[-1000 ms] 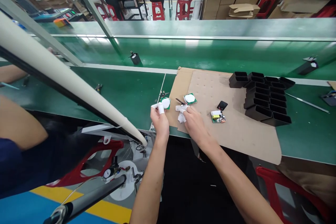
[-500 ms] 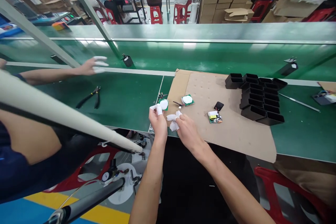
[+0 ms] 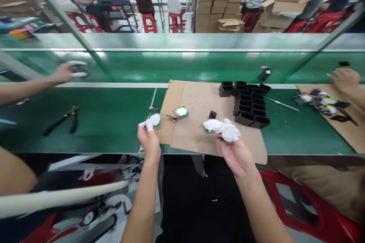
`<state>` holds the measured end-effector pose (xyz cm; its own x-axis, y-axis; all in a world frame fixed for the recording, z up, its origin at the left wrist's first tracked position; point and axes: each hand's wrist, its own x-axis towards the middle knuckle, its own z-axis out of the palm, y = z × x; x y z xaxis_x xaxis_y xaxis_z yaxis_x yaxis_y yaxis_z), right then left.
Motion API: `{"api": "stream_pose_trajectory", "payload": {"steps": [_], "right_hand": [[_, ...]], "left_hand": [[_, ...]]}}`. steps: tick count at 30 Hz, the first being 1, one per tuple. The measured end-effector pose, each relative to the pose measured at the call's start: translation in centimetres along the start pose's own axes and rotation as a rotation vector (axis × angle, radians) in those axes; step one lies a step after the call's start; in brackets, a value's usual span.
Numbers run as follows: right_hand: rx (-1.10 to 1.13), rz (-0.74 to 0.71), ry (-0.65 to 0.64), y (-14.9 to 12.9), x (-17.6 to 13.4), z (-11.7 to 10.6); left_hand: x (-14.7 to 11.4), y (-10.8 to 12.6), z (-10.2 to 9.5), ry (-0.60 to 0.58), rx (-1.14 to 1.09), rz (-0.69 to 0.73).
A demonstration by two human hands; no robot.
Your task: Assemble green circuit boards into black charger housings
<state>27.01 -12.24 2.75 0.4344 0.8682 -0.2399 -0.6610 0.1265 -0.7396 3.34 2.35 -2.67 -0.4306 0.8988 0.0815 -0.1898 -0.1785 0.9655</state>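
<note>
My left hand (image 3: pixel 149 138), with white finger covers on, pinches the near edge of a green circuit board (image 3: pixel 155 119) topped by a round white pad. Black plug parts lie just behind that board. In my right hand (image 3: pixel 234 148) is soft white material (image 3: pixel 230 133), its fingertips partly hidden by it. The white stretches left over another circuit board (image 3: pixel 207 130), of which only a green edge shows. A similar padded board (image 3: pixel 181 112) rests between my hands on the cardboard sheet (image 3: pixel 191 140). A small black cap (image 3: pixel 212 115) sits behind the right-hand board.
Several open black housings (image 3: pixel 251 102) stand grouped at the back right, beside a thin metal tool (image 3: pixel 282 104). Pliers (image 3: pixel 64 119) lie left. Co-workers' hands reach in at far left (image 3: pixel 64 73) and far right (image 3: pixel 346 79), near loose boards (image 3: pixel 322 100). A black adapter (image 3: pixel 265 73) is behind.
My view has swung right. My right hand has moved right, away from my left, to the far circuit board. The left hand stays by its board. The left co-worker's hand now holds a dark object.
</note>
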Motion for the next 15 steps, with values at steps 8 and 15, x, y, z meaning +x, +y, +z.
{"api": "stream_pose_trajectory", "payload": {"steps": [8, 15], "right_hand": [[-0.451, -0.514, 0.252, -8.8, 2.5, -11.7], [-1.079, -0.799, 0.421, -15.4, 7.8, -20.7]], "left_hand": [[0.7, -0.1, 1.2, 0.026, 0.087, 0.032], [0.5, 0.7, 1.9, 0.021, 0.108, 0.069]]}}
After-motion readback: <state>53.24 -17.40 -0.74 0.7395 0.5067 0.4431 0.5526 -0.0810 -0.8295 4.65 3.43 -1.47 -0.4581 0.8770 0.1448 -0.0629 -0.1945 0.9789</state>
